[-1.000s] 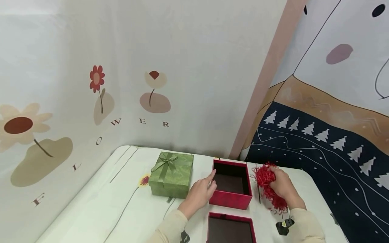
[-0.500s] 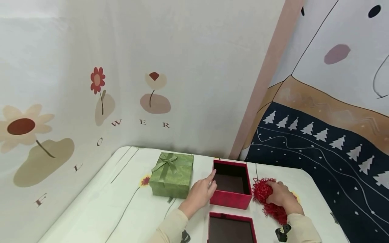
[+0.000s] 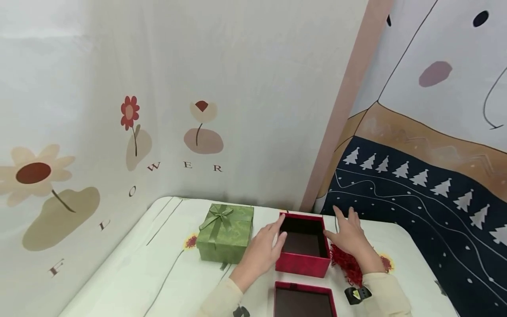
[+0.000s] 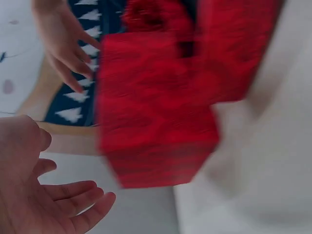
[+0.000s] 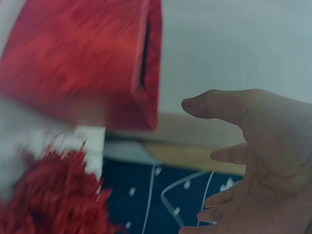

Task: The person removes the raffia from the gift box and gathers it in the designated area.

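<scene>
A red box point(image 3: 302, 265) with a dark inside stands uncovered on the table. My left hand point(image 3: 261, 250) is at its left side in the head view, fingers extended and holding nothing. Above the box's right edge is my right hand point(image 3: 350, 234), fingers spread, with nothing in its palm. Red shredded paper point(image 3: 348, 264) lies on the table beside the box, partly hidden beneath the right forearm. In the right wrist view the shredded paper point(image 5: 58, 200) is a loose heap, away from the right hand point(image 5: 263, 156). The left wrist view shows the red box point(image 4: 156, 97) blurred.
A dark-lined red lid point(image 3: 303, 286) lies inside-up in front of the red box, cut off by the frame's lower edge. To the left stands a closed green gift box point(image 3: 237, 237) with a ribbon bow. Printed cloth hangs behind the white table point(image 3: 134, 264).
My right hand has let go of the red shredded paper, leaving it on the table, and has risen toward the box. My left hand has opened its fingers wider beside the box.
</scene>
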`<state>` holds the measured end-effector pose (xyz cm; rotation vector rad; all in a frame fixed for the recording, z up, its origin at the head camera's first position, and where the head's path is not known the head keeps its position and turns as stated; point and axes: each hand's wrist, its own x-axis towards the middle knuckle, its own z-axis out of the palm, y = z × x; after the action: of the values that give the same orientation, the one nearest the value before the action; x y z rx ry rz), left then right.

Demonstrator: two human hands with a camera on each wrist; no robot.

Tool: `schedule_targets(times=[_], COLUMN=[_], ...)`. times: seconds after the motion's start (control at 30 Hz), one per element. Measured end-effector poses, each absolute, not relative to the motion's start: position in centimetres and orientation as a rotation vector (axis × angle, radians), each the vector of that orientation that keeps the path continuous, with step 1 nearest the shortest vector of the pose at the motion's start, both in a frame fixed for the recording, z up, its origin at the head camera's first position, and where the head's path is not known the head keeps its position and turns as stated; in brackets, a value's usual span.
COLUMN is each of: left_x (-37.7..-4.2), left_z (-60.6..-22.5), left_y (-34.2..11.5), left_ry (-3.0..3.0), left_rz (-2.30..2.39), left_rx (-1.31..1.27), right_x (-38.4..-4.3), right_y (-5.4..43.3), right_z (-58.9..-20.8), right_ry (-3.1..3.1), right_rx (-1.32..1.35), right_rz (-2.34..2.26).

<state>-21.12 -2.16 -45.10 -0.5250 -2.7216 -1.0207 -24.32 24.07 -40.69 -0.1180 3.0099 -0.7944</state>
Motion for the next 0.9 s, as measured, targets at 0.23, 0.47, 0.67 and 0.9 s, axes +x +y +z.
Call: schedule_targets(times=[0.23,0.47,0.67,0.9], left_x=[-22.9,-23.9,-23.2,-23.2], left_z=[-40.4,-40.7,-43.6,-45.1], left_y=[-7.7,-16.3,-19.7,-20.6], left_ry=[-2.687,-2.699,-2.798,-2.837], left_rz=[-1.131,-1.052,-1.029,-1.192], left_rx=[-0.257,0.045,0.171,0.199], right_x=[-25.6,-25.7,-25.2,-25.0], right_y=[20.4,15.3,9.9,5.1], right_z=[-39.8,-40.0,-40.2,-41.4], right_ry=[2.997,2.958,2.713,2.42], right_rx=[-0.313,-0.494,-0.614,-0.333], right_rz=[-0.962,-1.146,-1.508,-1.564])
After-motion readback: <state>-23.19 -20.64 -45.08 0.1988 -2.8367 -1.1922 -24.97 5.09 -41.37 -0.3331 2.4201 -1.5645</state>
